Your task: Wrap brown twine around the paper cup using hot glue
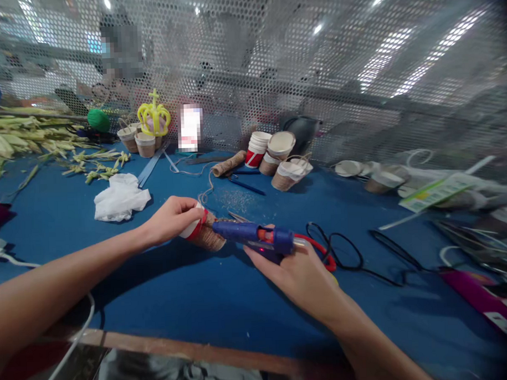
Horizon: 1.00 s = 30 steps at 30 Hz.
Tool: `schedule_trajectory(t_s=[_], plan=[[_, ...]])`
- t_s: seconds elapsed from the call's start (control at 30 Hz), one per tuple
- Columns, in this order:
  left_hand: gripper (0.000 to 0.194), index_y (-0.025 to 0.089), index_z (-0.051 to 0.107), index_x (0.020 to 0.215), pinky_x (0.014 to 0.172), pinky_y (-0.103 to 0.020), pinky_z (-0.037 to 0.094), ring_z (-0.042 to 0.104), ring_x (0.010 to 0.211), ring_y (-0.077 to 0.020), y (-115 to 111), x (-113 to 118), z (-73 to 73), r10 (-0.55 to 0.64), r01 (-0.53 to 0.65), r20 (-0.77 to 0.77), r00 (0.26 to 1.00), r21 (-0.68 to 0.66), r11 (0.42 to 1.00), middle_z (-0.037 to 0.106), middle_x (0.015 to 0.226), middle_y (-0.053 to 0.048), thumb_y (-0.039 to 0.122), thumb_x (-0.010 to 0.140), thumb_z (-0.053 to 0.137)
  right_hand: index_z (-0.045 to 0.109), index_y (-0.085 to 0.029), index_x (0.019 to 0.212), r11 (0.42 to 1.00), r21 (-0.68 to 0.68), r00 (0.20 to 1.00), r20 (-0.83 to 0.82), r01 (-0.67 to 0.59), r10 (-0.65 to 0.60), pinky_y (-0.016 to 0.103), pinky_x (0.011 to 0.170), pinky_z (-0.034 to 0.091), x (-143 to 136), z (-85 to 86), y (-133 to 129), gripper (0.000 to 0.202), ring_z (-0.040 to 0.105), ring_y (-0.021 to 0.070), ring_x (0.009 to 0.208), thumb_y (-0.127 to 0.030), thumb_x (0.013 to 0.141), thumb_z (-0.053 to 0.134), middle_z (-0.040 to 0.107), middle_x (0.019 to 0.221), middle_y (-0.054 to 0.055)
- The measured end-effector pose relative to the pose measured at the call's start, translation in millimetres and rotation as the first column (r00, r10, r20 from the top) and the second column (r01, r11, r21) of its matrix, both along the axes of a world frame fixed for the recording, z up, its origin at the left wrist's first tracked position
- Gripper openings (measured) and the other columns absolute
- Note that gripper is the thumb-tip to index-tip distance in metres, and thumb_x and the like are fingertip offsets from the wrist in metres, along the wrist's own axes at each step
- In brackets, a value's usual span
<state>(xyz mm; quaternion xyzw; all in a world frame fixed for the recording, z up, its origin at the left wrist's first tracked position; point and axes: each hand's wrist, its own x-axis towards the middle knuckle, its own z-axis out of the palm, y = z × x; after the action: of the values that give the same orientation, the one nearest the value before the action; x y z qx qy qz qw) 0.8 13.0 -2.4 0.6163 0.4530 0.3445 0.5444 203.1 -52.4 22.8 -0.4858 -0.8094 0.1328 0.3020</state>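
Observation:
My left hand [175, 217] grips a paper cup [208, 237] near its rim, and the cup lies tilted on its side. Brown twine wraps the cup's lower part; red and white paper shows above it. In my right hand [300, 266] is a blue hot glue gun [255, 235], its small red light lit. The gun's nozzle points left and meets or nearly meets the twine; I cannot tell whether they touch. A strand of twine [209, 189] runs from the cup back to a twine roll [230, 163].
Twine-wrapped cups [292, 173] and stacked red-white cups [258, 148] stand at the back. Crumpled white tissue [120, 197] lies left, near corn husks [10, 137] and a yellow crown [154, 116]. Black cable [347, 253] loops right. A perforated metal screen [241, 63] bounds the blue table [191, 314].

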Motion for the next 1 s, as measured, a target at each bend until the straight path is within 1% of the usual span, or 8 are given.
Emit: schedule_trajectory(t_s=[0.07, 0.17, 0.4, 0.5, 0.63, 0.8, 0.9, 1.0], plan=[[0.018, 0.011, 0.059, 0.067, 0.047, -0.019, 0.037, 0.049, 0.048, -0.0082, 0.0, 0.1, -0.3, 0.000, 0.000, 0.001, 1.000, -0.005, 1.000, 0.057, 0.057, 0.002, 0.027, 0.068, 0.052, 0.062, -0.018, 0.078, 1.000, 0.013, 1.000, 0.017, -0.021, 0.021, 0.033, 0.074, 0.049, -0.6, 1.2, -0.8, 0.014, 0.062, 0.0211, 0.081, -0.024, 0.075, 0.049, 0.067, 0.081, 0.007], [0.018, 0.011, 0.059, 0.067, 0.047, -0.019, 0.037, 0.048, 0.048, -0.0080, 0.0, 0.3, 0.2, -0.003, 0.003, -0.004, 1.000, 0.004, 1.000, 0.057, 0.057, 0.002, 0.027, 0.067, 0.052, 0.061, -0.019, 0.078, 0.999, 0.039, 0.999, 0.042, -0.005, 0.004, 0.034, 0.074, 0.050, -0.6, 2.2, -1.4, 0.014, 0.062, 0.0219, 0.083, -0.023, 0.076, 0.048, 0.066, 0.082, 0.008], [0.019, 0.011, 0.059, 0.069, 0.049, -0.020, 0.039, 0.050, 0.049, -0.0086, -0.2, 0.9, 1.3, -0.011, 0.011, -0.003, 1.000, 0.001, 1.000, 0.058, 0.058, 0.001, 0.028, 0.067, 0.051, 0.060, -0.017, 0.079, 0.999, -0.029, 0.998, 0.055, 0.025, -0.023, 0.030, 0.063, 0.051, 2.1, -1.2, -3.6, 0.012, 0.062, 0.0183, 0.069, -0.022, 0.077, 0.049, 0.065, 0.073, 0.006], [0.018, 0.011, 0.058, 0.067, 0.047, -0.019, 0.038, 0.049, 0.048, -0.0079, 0.1, 0.4, -0.2, -0.008, 0.008, -0.006, 1.000, 0.004, 1.000, 0.057, 0.057, 0.001, 0.027, 0.068, 0.052, 0.060, -0.016, 0.079, 0.998, -0.054, 0.999, 0.044, 0.033, -0.031, 0.030, 0.065, 0.051, 1.9, 0.2, -3.8, 0.012, 0.062, 0.0183, 0.070, -0.020, 0.076, 0.049, 0.065, 0.074, 0.006], [0.018, 0.010, 0.059, 0.069, 0.050, -0.020, 0.040, 0.051, 0.051, -0.0082, -0.4, -0.4, -0.9, -0.039, 0.039, 0.015, 0.999, 0.000, 0.999, 0.059, 0.061, 0.000, 0.027, 0.069, 0.051, 0.060, -0.016, 0.078, 0.998, -0.065, 0.999, 0.037, 0.022, -0.019, 0.030, 0.065, 0.051, 1.8, -1.0, -4.1, 0.013, 0.062, 0.0191, 0.070, -0.022, 0.077, 0.048, 0.065, 0.072, 0.005], [0.019, 0.010, 0.058, 0.070, 0.048, -0.018, 0.036, 0.047, 0.050, -0.0066, -1.8, -0.2, 2.1, -0.058, 0.058, 0.003, 0.998, 0.027, 0.998, 0.056, 0.060, 0.001, 0.028, 0.070, 0.051, 0.060, -0.017, 0.079, 0.999, 0.030, 0.998, 0.063, 0.023, -0.025, 0.034, 0.073, 0.049, 1.3, 0.3, -2.0, 0.015, 0.062, 0.0214, 0.079, -0.023, 0.076, 0.047, 0.066, 0.081, 0.008], [0.020, 0.010, 0.058, 0.069, 0.047, -0.017, 0.033, 0.044, 0.049, -0.0058, -1.5, 0.0, 2.5, -0.078, 0.078, -0.003, 0.997, 0.052, 0.996, 0.053, 0.057, 0.003, 0.029, 0.071, 0.050, 0.061, -0.017, 0.078, 0.997, 0.082, 0.994, 0.110, -0.006, -0.003, 0.034, 0.068, 0.050, 2.4, 3.6, -0.9, 0.020, 0.063, 0.0214, 0.075, -0.023, 0.078, 0.043, 0.066, 0.077, 0.009], [0.020, 0.010, 0.058, 0.069, 0.048, -0.017, 0.033, 0.044, 0.050, -0.0061, -1.1, -0.4, 1.9, -0.096, 0.096, -0.012, 0.995, 0.071, 0.993, 0.053, 0.058, 0.003, 0.028, 0.071, 0.050, 0.063, -0.018, 0.081, 0.992, 0.121, 0.979, 0.205, -0.044, 0.019, 0.034, 0.067, 0.050, 6.3, 2.1, -1.2, 0.022, 0.063, 0.0213, 0.072, -0.024, 0.079, 0.042, 0.066, 0.072, 0.008]])
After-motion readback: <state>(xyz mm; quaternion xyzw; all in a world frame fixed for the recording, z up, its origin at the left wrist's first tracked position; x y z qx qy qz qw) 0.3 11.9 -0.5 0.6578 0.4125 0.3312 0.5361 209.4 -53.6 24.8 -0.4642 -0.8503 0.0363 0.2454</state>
